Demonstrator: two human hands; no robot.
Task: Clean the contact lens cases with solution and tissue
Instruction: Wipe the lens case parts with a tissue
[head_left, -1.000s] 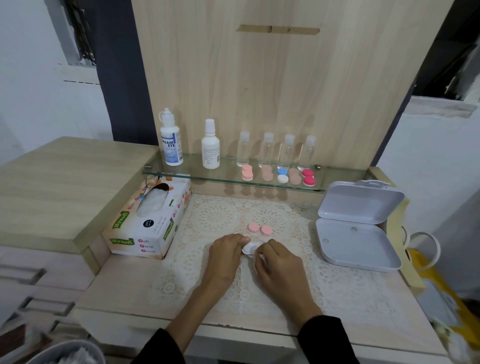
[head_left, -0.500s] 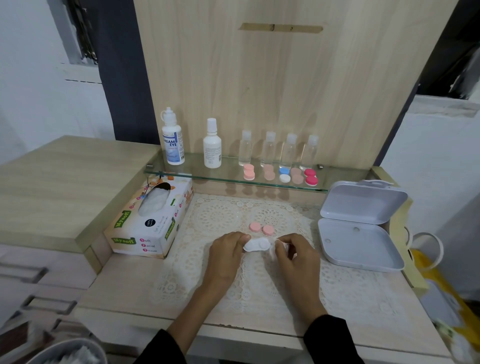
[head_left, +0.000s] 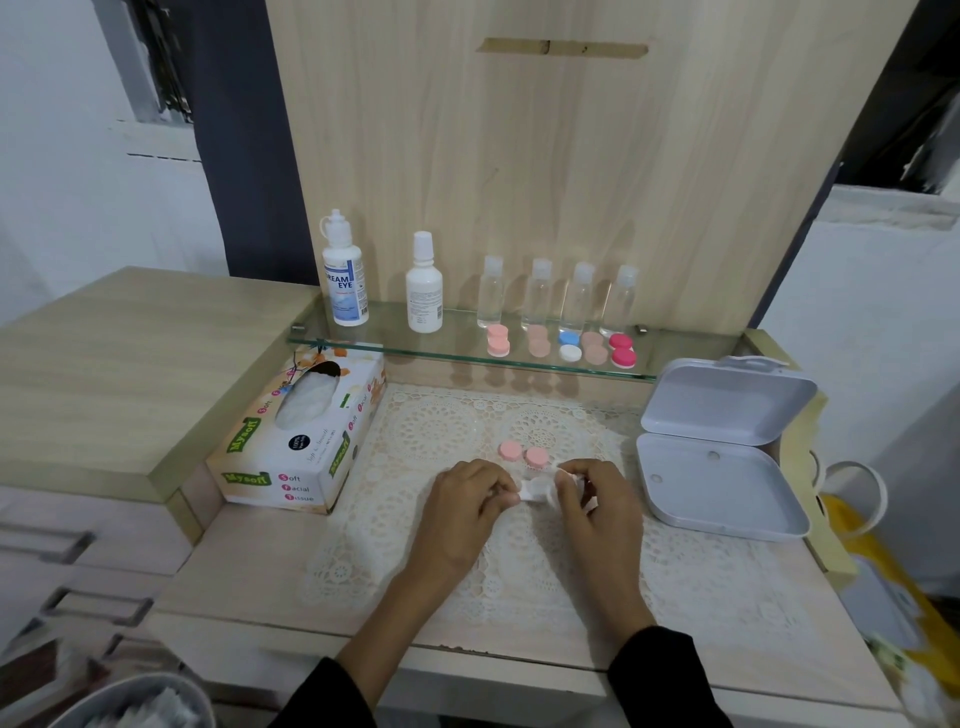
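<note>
Two hands close in again: left hand (head_left: 470, 501) pinches the white lens case (head_left: 535, 491) over the lace mat (head_left: 441, 431), right hand (head_left: 597, 501) clenches tissue (head_left: 565, 474), back against its well; wiping continues, pink caps (head_left: 510, 451) off nearby.

The person wears a black top with long sleeves. The left sleeve (head_left: 323, 696) ends partway up the forearm, its cuff edge running slantwise across the arm; the right sleeve (head_left: 670, 680) ends likewise, with a rounded, slightly loose cuff. The cloth looks plain and matte. Beyond the cuffs, the forearms, left hand (head_left: 467, 512) and right hand (head_left: 597, 512) are bare
</note>
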